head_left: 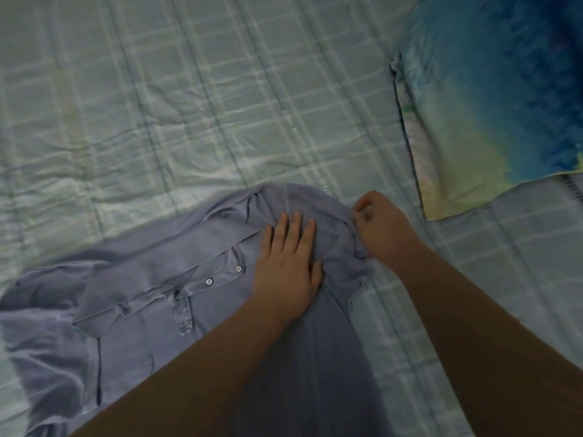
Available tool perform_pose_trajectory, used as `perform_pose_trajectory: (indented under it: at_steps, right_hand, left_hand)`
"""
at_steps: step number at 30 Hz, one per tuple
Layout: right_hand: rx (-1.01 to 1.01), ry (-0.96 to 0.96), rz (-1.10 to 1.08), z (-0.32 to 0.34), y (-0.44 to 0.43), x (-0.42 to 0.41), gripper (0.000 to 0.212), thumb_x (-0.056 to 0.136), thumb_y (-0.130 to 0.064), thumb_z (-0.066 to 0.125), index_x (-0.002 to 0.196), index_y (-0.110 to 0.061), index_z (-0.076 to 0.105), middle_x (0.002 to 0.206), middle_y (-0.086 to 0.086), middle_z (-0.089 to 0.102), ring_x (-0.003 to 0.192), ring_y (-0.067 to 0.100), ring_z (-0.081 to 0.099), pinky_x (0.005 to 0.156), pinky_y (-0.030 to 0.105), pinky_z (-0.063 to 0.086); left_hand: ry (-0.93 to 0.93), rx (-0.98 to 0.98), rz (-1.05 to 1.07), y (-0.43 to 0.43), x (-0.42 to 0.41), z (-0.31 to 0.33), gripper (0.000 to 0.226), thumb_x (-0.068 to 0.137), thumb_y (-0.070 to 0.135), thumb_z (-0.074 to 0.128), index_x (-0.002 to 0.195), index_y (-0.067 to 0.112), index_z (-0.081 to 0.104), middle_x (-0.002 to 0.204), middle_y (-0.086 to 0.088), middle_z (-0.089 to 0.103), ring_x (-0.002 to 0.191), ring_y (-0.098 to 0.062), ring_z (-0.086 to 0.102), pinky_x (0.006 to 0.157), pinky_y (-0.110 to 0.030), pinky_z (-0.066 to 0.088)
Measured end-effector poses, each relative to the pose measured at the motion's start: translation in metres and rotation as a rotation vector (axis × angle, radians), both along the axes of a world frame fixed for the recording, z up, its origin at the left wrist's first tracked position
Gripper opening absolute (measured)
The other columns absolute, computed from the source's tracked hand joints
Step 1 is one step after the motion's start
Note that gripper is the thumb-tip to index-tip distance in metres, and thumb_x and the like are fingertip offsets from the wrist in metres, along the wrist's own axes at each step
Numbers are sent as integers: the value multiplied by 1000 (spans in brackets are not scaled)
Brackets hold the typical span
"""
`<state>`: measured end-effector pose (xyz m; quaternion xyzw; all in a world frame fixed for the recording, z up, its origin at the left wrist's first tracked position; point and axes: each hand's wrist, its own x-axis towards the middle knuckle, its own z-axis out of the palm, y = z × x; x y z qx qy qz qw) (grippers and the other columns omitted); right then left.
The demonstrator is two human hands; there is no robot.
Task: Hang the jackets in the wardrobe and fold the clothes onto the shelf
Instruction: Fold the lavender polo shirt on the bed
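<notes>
A grey-blue button shirt (pixel 151 298) lies spread and rumpled on the bed, its button placket running diagonally through the middle. My left hand (pixel 287 263) presses flat on the shirt near its upper part, fingers straight. My right hand (pixel 383 225) sits at the shirt's right edge, fingers curled, pinching the fabric there. Both forearms reach in from the lower right and cover part of the shirt.
The bed is covered by a pale green checked sheet (pixel 189 105), wrinkled across the middle. A pillow (pixel 492 99) in blue, yellow and white lies at the upper right, close to my right hand.
</notes>
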<state>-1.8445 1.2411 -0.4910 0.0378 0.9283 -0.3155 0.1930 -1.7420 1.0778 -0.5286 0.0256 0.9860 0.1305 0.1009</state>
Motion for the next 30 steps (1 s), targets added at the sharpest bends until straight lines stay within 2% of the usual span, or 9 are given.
perform_pose_trajectory:
  at_steps: [4, 7, 10, 13, 17, 20, 24, 26, 30]
  right_hand:
    - [52, 322, 46, 3, 10, -33, 4, 97, -26, 48, 97, -27, 52, 80, 6, 63, 81, 33, 62, 72, 40, 48]
    - [28, 271, 46, -8, 10, -54, 3, 95, -27, 52, 98, -29, 52, 73, -1, 58, 76, 27, 60, 71, 38, 48]
    - [-83, 289, -208, -19, 10, -52, 16, 93, -23, 59, 109, -19, 59, 75, -7, 54, 74, 16, 54, 71, 29, 42]
    - [-175, 383, -420, -15, 14, -22, 18, 91, -9, 54, 108, -13, 54, 89, 4, 57, 79, 18, 54, 75, 27, 42]
    - [-89, 199, -513, -10, 12, 36, 15, 90, -6, 53, 104, -11, 50, 92, 5, 55, 85, 22, 52, 72, 18, 31]
    - [3, -26, -489, -5, 8, 60, 3, 94, -17, 55, 95, -16, 53, 83, -2, 53, 84, 22, 52, 69, 23, 29]
    - [156, -218, -279, 1, -5, 63, 34, 91, -42, 59, 98, -8, 63, 98, 12, 68, 98, 33, 63, 74, 32, 42]
    - [131, -307, -241, 3, -5, 58, 36, 89, -40, 61, 102, -7, 63, 103, 15, 68, 101, 36, 63, 78, 34, 46]
    - [-142, -265, -385, 9, 13, 58, 18, 82, -17, 67, 76, -3, 57, 74, 14, 61, 74, 28, 60, 63, 35, 43]
  left_hand:
    - [80, 14, -32, -2, -20, 1, 73, 92, 48, 41, 157, 18, 30, 163, -13, 26, 152, -34, 18, 121, -57, 14]
    - [52, 18, -81, 1, -40, -2, 72, 93, 51, 38, 158, 23, 25, 166, -12, 20, 153, -35, 12, 121, -58, 11]
    - [21, -30, -110, 6, -48, -12, 69, 97, 60, 29, 159, 31, 20, 168, -8, 11, 154, -36, 1, 120, -60, -1]
    - [35, -67, -104, 9, -47, -21, 71, 97, 64, 24, 159, 31, 19, 168, -8, 10, 154, -37, 0, 119, -63, -2]
    - [70, -80, -99, 10, -47, -30, 72, 96, 64, 27, 159, 30, 18, 168, -10, 11, 153, -39, 3, 118, -66, 2]
    - [77, -73, -102, 10, -47, -33, 74, 95, 66, 29, 159, 30, 19, 167, -11, 12, 153, -41, 5, 117, -67, 4]
    - [34, -74, -111, 8, -49, -33, 90, 86, 82, 26, 160, 32, 13, 168, -11, 7, 152, -43, -1, 117, -68, -3]
    - [18, -76, -119, 8, -49, -32, 96, 81, 86, 25, 160, 32, 11, 168, -12, 5, 152, -44, -3, 116, -68, -4]
    - [4, -75, -115, 8, -48, -28, 99, 79, 89, 22, 160, 33, 8, 168, -11, 2, 152, -42, -6, 116, -68, -5]
